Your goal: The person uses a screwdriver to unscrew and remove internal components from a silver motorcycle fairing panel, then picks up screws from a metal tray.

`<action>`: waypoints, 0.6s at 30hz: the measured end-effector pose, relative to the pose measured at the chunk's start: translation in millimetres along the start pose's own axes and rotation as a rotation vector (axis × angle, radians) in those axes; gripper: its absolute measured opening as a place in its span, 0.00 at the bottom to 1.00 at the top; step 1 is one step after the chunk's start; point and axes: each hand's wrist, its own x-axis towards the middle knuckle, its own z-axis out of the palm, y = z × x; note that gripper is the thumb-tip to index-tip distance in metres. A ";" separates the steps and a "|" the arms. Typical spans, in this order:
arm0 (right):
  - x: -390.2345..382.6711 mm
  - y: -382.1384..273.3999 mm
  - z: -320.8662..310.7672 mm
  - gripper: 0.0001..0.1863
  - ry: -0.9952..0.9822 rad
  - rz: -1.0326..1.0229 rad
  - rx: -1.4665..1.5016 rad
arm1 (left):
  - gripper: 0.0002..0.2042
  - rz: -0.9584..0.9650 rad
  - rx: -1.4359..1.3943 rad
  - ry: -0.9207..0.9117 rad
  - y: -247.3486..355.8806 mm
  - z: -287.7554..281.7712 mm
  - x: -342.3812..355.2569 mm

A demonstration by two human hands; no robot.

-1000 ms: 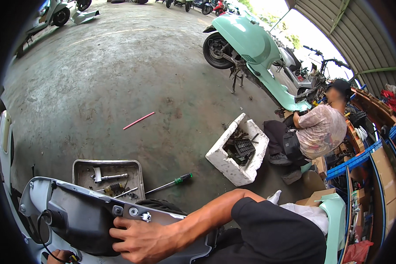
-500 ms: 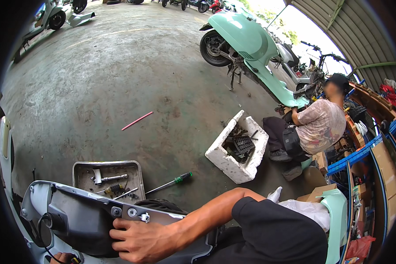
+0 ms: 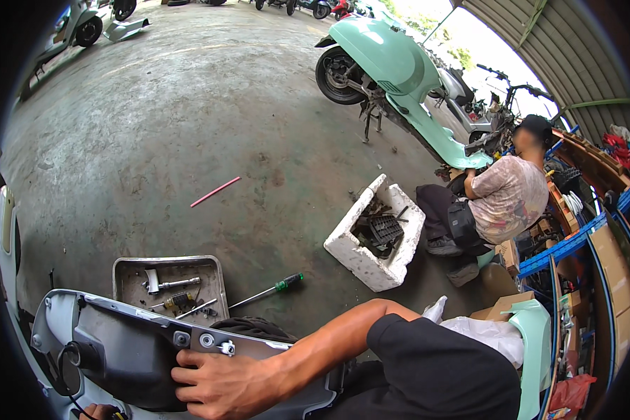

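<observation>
A grey panel (image 3: 112, 299) with a black moulded compartment (image 3: 122, 350) spans the lower edge. My right hand (image 3: 213, 383) grips the compartment's right side, fingers bent and spaced apart, just below a white fitting (image 3: 227, 347). My left hand (image 3: 93, 413) shows only partly at the bottom edge beside a black cable (image 3: 68, 383) and connector; its grip is hidden. Just beyond the panel lie a metal tray (image 3: 168, 262) of tools and small parts, and a screwdriver (image 3: 283, 283) with a green handle.
A foam box (image 3: 350, 250) of parts and a pink stick (image 3: 215, 190) lie on the floor. A co-worker (image 3: 504, 196) crouches beside a mint scooter (image 3: 385, 56). Shelving (image 3: 563, 246) and mint panels (image 3: 535, 350) line the right; more scooters (image 3: 87, 31) stand behind.
The view has shifted slightly, and the panel with my right hand sits a little further left and lower in it. My grip looks the same.
</observation>
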 end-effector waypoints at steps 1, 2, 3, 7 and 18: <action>0.0 0.3 -0.1 0.10 -0.002 0.000 0.002 | 0.16 0.008 0.003 0.005 -0.6 0.2 -0.2; -0.1 0.7 -0.3 0.10 -0.003 -0.001 0.005 | 0.16 0.006 0.006 0.006 -0.3 0.2 -0.2; -0.1 0.9 -0.4 0.10 -0.004 -0.001 0.008 | 0.16 0.005 0.010 0.008 0.2 0.0 -0.3; 0.0 0.4 -1.1 0.10 -0.017 0.001 -0.003 | 0.15 -0.006 0.000 0.021 1.0 0.8 -0.1; 0.7 0.6 -1.3 0.10 -0.008 0.007 0.015 | 0.15 0.001 0.006 0.020 -2.0 0.5 -1.4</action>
